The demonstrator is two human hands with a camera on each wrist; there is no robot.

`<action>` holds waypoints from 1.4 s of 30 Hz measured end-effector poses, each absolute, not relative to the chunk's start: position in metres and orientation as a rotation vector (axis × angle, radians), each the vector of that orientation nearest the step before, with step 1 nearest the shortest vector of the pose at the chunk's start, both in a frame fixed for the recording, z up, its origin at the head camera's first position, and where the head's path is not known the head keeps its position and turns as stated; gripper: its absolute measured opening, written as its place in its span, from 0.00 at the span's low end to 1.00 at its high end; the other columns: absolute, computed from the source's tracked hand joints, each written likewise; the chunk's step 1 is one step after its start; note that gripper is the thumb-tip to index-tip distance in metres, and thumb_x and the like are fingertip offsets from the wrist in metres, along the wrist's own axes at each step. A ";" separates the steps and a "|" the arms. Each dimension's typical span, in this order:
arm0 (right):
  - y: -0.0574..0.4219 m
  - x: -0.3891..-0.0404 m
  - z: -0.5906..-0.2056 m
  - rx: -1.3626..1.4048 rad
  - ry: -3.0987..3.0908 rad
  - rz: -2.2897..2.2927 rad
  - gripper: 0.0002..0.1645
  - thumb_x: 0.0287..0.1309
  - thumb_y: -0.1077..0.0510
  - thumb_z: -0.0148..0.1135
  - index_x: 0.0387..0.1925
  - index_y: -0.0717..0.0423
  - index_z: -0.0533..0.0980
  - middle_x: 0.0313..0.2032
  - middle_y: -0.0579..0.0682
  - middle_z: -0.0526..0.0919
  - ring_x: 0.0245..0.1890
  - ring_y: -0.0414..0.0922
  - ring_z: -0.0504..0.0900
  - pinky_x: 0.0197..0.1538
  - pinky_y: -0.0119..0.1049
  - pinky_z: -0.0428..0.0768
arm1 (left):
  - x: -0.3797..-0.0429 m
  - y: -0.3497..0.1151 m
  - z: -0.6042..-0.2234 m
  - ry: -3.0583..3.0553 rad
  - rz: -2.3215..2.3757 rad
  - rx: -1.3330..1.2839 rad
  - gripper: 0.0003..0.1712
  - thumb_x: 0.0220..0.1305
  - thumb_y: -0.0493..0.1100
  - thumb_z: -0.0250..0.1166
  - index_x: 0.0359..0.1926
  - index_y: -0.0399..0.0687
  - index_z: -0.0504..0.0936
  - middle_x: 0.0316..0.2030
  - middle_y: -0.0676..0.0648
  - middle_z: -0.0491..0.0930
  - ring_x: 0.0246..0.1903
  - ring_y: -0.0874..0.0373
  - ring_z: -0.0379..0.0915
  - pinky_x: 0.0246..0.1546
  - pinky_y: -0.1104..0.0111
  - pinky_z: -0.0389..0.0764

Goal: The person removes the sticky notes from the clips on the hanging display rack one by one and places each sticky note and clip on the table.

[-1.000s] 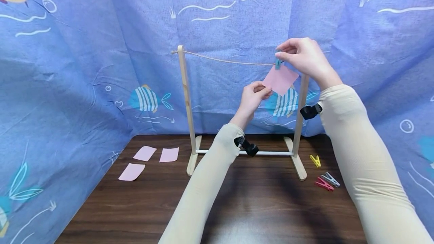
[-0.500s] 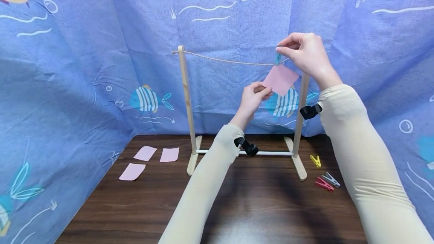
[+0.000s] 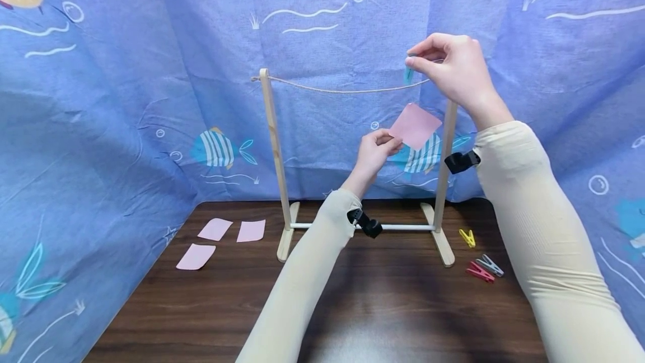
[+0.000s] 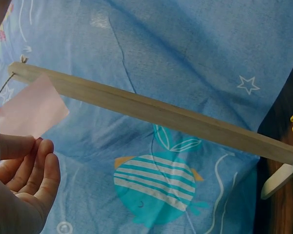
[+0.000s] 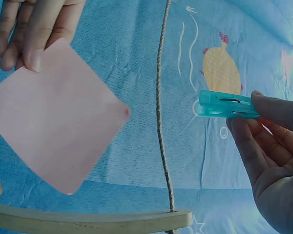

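Note:
My left hand (image 3: 374, 153) pinches one corner of a square pink paper note (image 3: 415, 126), which hangs in the air below the string (image 3: 347, 92). In the right wrist view the note (image 5: 63, 117) lies to one side of the string, apart from it. My right hand (image 3: 456, 71) is raised near the right end of the string. Between its thumb and fingers it pinches the handles of a teal clothespin (image 5: 227, 104), which is off both note and string. The string is tied between two upright wooden posts (image 3: 274, 144).
Three more pink notes (image 3: 195, 256) lie at the left of the dark wooden table (image 3: 201, 318). At the right are yellow (image 3: 467, 238), red (image 3: 480, 271) and grey (image 3: 490, 265) clothespins. A white bar (image 3: 403, 227) joins the posts low down. A blue patterned cloth (image 3: 322, 43) hangs behind.
The teal clothespin has come off the note and string and moved up with my right hand. The note has dropped slightly, away from the string, still pinched by my left hand.

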State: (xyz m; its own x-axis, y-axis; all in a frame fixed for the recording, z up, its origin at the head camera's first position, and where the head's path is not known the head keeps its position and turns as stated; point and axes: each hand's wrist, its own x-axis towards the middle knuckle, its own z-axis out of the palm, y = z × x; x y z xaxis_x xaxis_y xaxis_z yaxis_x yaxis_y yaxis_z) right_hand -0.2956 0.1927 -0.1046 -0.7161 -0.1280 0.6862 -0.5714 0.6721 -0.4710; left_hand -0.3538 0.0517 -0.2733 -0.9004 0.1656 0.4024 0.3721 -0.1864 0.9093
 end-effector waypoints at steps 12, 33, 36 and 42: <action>0.196 -0.289 -0.113 0.533 -2.297 0.874 0.26 0.67 0.43 0.64 0.58 0.54 0.79 0.48 0.52 0.84 0.48 0.35 0.81 0.48 0.28 0.73 | -0.353 0.036 -0.282 -1.897 -2.231 -0.649 0.09 0.68 0.31 0.65 0.45 0.26 0.81 0.40 0.29 0.84 0.43 0.37 0.83 0.48 0.56 0.86; 0.237 -0.270 -0.144 0.408 -2.330 1.004 0.30 0.61 0.41 0.70 0.61 0.49 0.80 0.38 0.33 0.82 0.40 0.27 0.78 0.44 0.22 0.73 | -0.327 -0.077 -0.283 -1.781 -2.098 -0.524 0.08 0.66 0.29 0.66 0.43 0.24 0.81 0.28 0.48 0.84 0.28 0.60 0.83 0.46 0.52 0.86; 0.243 -0.267 -0.149 0.404 -2.329 1.016 0.29 0.61 0.43 0.71 0.60 0.50 0.80 0.36 0.32 0.82 0.37 0.26 0.79 0.42 0.19 0.74 | -0.319 -0.098 -0.282 -1.794 -2.077 -0.507 0.09 0.66 0.29 0.66 0.43 0.24 0.81 0.27 0.50 0.84 0.29 0.61 0.83 0.47 0.53 0.85; 0.257 -0.260 -0.161 0.391 -2.349 0.962 0.30 0.61 0.43 0.70 0.60 0.53 0.80 0.34 0.28 0.80 0.35 0.23 0.78 0.37 0.17 0.72 | -0.302 -0.148 -0.282 -1.818 -2.007 -0.460 0.08 0.67 0.32 0.66 0.42 0.27 0.81 0.29 0.50 0.85 0.31 0.58 0.84 0.43 0.66 0.87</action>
State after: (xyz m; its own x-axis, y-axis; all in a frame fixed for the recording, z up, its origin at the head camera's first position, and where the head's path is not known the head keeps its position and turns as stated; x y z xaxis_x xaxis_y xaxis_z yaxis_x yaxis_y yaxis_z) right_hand -0.2604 0.2571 -0.1613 -0.7976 -0.0529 0.6009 -0.4593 0.6991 -0.5480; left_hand -0.3018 -0.1479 -0.2820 -0.8692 -0.0677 0.4898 0.4941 -0.0805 0.8657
